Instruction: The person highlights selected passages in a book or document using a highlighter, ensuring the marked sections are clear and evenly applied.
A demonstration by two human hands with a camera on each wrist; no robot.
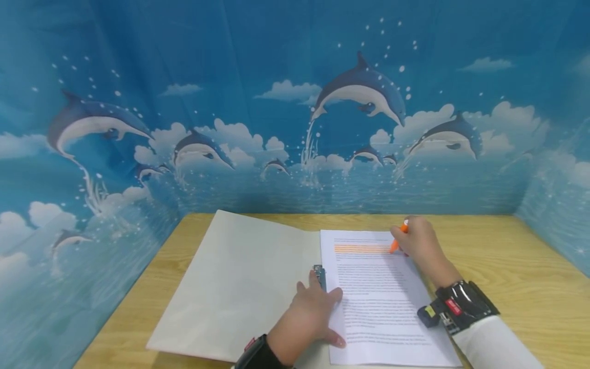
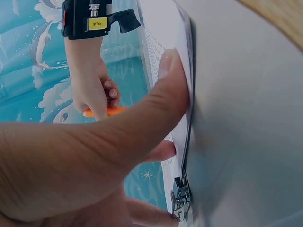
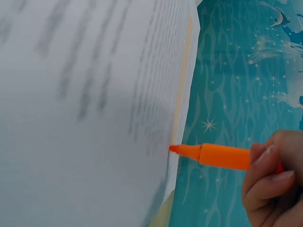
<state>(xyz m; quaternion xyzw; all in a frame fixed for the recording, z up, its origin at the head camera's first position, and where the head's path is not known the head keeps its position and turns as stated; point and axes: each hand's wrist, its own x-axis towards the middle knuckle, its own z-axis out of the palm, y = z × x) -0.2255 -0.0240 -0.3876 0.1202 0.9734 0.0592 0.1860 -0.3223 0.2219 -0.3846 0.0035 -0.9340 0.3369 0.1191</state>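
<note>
My right hand [image 1: 418, 240] grips an orange highlighter [image 3: 222, 156], its tip right at the printed page near the right end of several orange-marked lines [image 1: 361, 249] at the top. The sheets of paper [image 1: 378, 302] lie on the right side of an opened pale folder [image 1: 239, 277]. Along the left edge of the sheets, my left hand [image 1: 311, 312] rests with fingers spread, thumb on the paper. Its fingertips lie beside the metal clip [image 2: 181, 196] at the folder's spine. In the left wrist view the thumb [image 2: 173, 75] presses on the page edge.
Under the folder is a wood-grain table [image 1: 516, 266]. A blue backdrop [image 1: 258, 61] with dolphins stands behind it and along both sides. Black camera bands sit on both wrists, the right band [image 1: 465, 302] overlapping the page's right edge in the head view.
</note>
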